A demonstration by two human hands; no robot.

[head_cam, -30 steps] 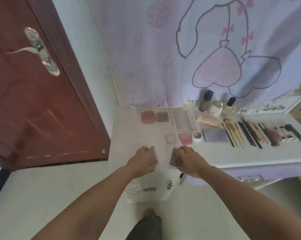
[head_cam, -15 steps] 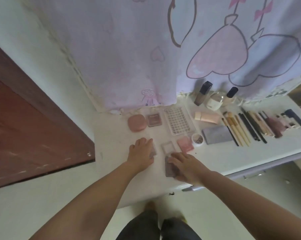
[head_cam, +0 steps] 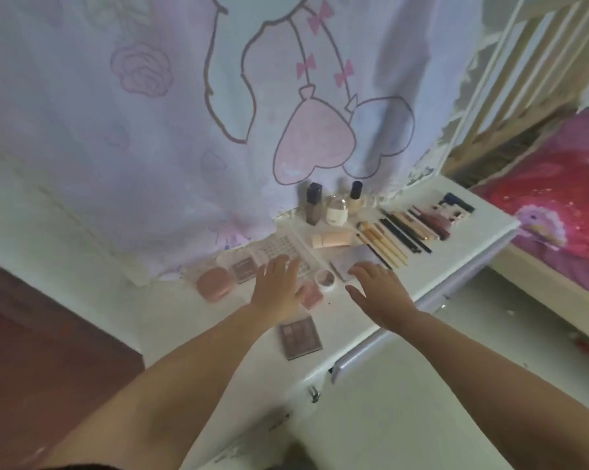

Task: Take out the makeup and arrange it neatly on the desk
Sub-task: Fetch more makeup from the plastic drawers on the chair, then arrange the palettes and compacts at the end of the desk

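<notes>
Mauve and flat, an eyeshadow palette [head_cam: 300, 337] is seen lying alone at the near edge of the white desk [head_cam: 462, 259], untouched, just near of the left wrist. Beyond it the left hand [head_cam: 276, 293] is spread with straight fingers over the clear lash tray [head_cam: 286, 254], beside a pink square compact [head_cam: 311, 295] and a small round pot [head_cam: 325, 279], while the right hand [head_cam: 379, 293] is held open with its fingertips on a grey flat case [head_cam: 357, 257]. Farther off, a round pink compact [head_cam: 215, 283] is placed to the left, brushes and pencils [head_cam: 398, 235] are lined up to the right, and bottles [head_cam: 333, 205] are stood against the curtain [head_cam: 184, 113].
</notes>
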